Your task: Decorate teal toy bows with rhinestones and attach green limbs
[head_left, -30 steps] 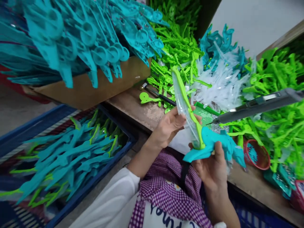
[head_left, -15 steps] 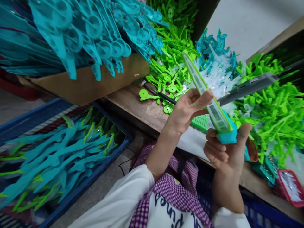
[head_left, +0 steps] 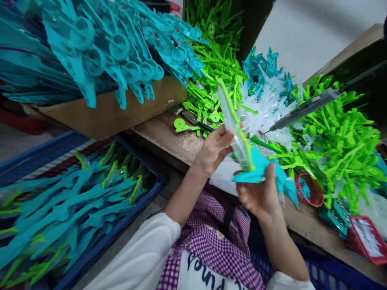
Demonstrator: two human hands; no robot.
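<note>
A teal plastic piece (head_left: pixel 258 164) with a narrow clear part edged in lime green (head_left: pixel 242 155) standing up from it is held between my two hands. My left hand (head_left: pixel 211 152) pinches the clear, green-edged part near its middle. Below, my right hand (head_left: pixel 256 201) grips the teal piece from underneath, thumb raised along its side. The teal end slopes down to the right, past my right thumb. A grey pen-shaped power tool (head_left: pixel 305 109) with a thin tip hangs just beyond my hands, touching neither.
Piles of lime green parts (head_left: pixel 335 149) and clear parts (head_left: pixel 266 100) cover the bench. A cardboard box (head_left: pixel 121 114) overflows with teal parts. Lower left, a blue crate (head_left: pixel 151 189) holds teal-and-green pieces. Red baskets (head_left: pixel 319 197) of small parts sit along the bench's right edge.
The held piece has come down and left with both hands. It has been turned, so more of its teal body shows, and the clear part's side is seen from another angle.
</note>
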